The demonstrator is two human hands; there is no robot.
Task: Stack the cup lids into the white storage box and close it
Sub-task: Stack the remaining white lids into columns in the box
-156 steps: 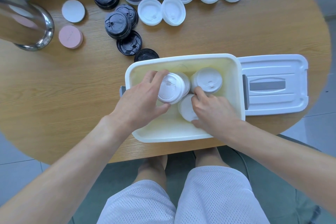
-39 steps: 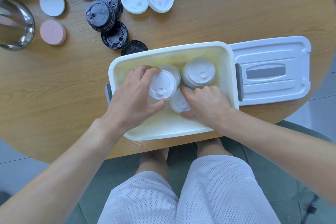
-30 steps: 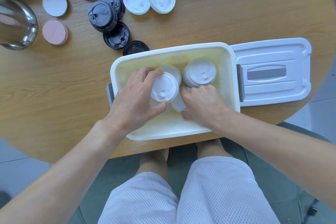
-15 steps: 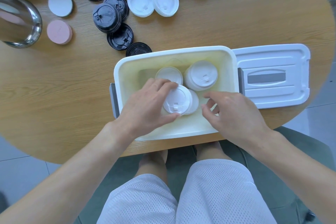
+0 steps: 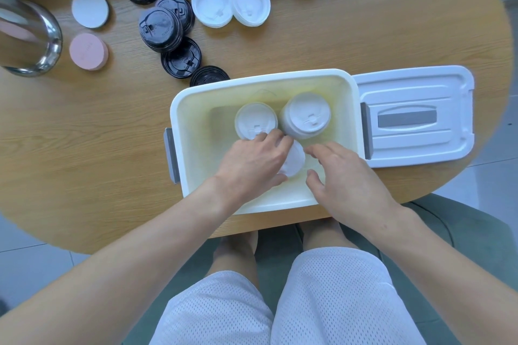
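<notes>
The white storage box [image 5: 196, 92] stands open at the table's near edge. Inside it, a short stack of white lids [image 5: 253, 120] sits at the back left and a taller stack [image 5: 305, 115] at the back right. My left hand [image 5: 252, 162] covers and grips a third white lid stack [image 5: 294, 159] near the box's middle. My right hand [image 5: 342, 173] hovers just right of it, fingers spread and holding nothing. The box's white cover [image 5: 414, 115] lies flat to the right, touching the box.
Black lids [image 5: 162, 28] and loose white lids [image 5: 249, 0] crowd the table's far side. A white disc [image 5: 89, 8], a pink disc [image 5: 88, 50] and a steel vessel [image 5: 30, 36] stand at the far left. Grey latches [image 5: 171, 157] flank the box.
My left hand carried its lid stack from the back left toward the box's middle and set it over the lids there. My right hand let go of those lids and drew back right.
</notes>
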